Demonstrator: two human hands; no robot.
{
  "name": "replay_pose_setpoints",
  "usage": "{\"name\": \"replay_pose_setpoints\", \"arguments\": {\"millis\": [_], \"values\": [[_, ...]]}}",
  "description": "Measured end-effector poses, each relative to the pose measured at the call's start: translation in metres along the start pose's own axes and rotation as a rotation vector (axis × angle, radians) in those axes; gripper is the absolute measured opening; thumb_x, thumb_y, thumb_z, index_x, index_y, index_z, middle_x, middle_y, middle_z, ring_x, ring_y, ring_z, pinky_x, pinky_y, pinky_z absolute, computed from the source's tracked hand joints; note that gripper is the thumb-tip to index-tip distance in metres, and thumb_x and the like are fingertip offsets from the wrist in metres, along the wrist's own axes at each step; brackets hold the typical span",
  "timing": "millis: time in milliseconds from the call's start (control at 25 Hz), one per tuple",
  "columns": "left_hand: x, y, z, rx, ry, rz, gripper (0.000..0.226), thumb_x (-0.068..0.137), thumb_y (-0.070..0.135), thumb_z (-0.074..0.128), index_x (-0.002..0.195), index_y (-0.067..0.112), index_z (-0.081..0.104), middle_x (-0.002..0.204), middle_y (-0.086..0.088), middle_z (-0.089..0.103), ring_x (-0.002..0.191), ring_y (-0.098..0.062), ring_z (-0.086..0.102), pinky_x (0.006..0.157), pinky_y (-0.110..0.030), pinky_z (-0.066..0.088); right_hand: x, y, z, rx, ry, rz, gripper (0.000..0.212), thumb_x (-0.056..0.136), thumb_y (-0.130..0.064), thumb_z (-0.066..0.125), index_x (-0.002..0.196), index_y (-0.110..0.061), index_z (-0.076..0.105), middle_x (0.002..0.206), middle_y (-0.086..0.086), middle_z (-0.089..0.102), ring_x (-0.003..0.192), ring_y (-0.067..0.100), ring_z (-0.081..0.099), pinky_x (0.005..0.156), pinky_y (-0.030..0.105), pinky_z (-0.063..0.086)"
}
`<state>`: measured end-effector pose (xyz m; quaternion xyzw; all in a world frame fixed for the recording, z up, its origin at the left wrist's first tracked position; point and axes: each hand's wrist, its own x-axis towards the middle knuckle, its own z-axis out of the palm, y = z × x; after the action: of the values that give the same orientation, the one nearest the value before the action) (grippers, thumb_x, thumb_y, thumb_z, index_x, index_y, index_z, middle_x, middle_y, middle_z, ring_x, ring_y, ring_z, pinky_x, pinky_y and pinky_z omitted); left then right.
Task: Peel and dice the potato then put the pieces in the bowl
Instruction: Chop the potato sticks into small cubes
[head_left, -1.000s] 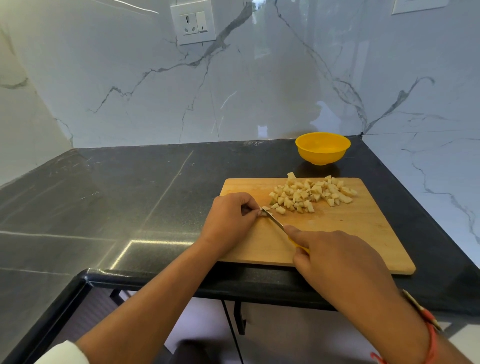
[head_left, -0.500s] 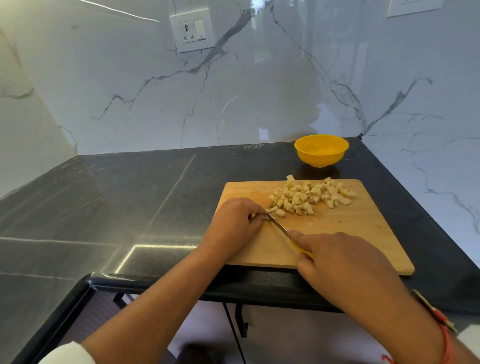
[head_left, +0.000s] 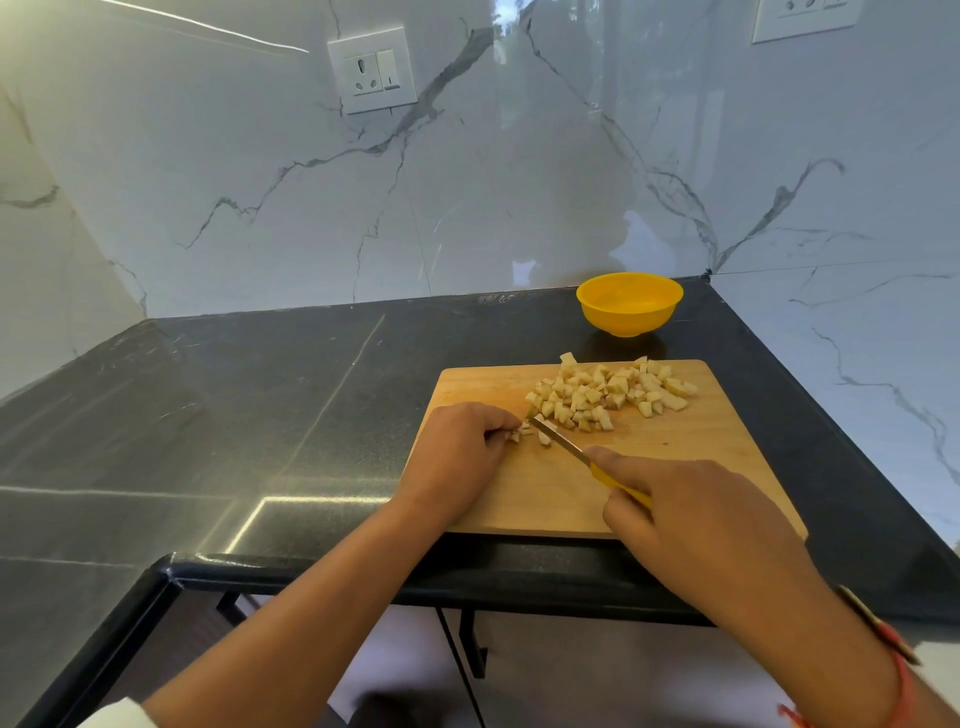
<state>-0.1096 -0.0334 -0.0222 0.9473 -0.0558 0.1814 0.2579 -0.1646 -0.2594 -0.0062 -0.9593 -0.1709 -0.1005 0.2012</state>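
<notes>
Few potato bits — touching left hand.

The worktop is dark polished stone, finely speckled and glossy enough to carry bright streaks of reflected light. The wall behind it is white marble-look slab with grey veins, smooth and highly glossy (blurred reflections show in it). The cutting board is pale wood, smooth and matt, with faint grain. The bowl is yellow plastic, smooth with a soft sheen. The knife has a bright bare-metal blade and a yellow plastic handle. The potato pieces show pale, matt cut faces. The socket plate in the upper middle of the frame is white plastic, slightly glossy. A red cloth cord circles the wrist at lower right.
</notes>
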Motion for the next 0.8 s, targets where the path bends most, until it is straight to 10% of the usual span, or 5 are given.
{"name": "replay_pose_setpoints", "arguments": {"millis": [320, 800], "values": [[0.003, 0.006, 0.000, -0.053, -0.009, -0.006, 0.014, 0.095, 0.025, 0.063, 0.101, 0.030, 0.075, 0.080, 0.024, 0.064, 0.085, 0.012, 0.057, 0.068, -0.003, 0.043, 0.016, 0.012, 0.015, 0.195, 0.075, 0.052, 0.049, 0.092, -0.047, 0.040, 0.141, -0.051, 0.042, 0.061, -0.012, 0.057, 0.056, 0.007, 0.054, 0.047, 0.017, 0.033], [0.003, 0.005, -0.005, -0.066, -0.165, -0.106, 0.043, 0.086, 0.036, 0.074, 0.128, 0.031, 0.063, 0.098, 0.020, 0.065, 0.089, 0.004, 0.061, 0.083, -0.011, 0.050, 0.014, 0.017, 0.024, 0.180, 0.194, 0.043, 0.051, 0.092, -0.051, 0.037, 0.143, -0.047, 0.041, 0.056, -0.013, 0.051, 0.053, 0.006, 0.051, 0.046, 0.015, 0.030]]}}
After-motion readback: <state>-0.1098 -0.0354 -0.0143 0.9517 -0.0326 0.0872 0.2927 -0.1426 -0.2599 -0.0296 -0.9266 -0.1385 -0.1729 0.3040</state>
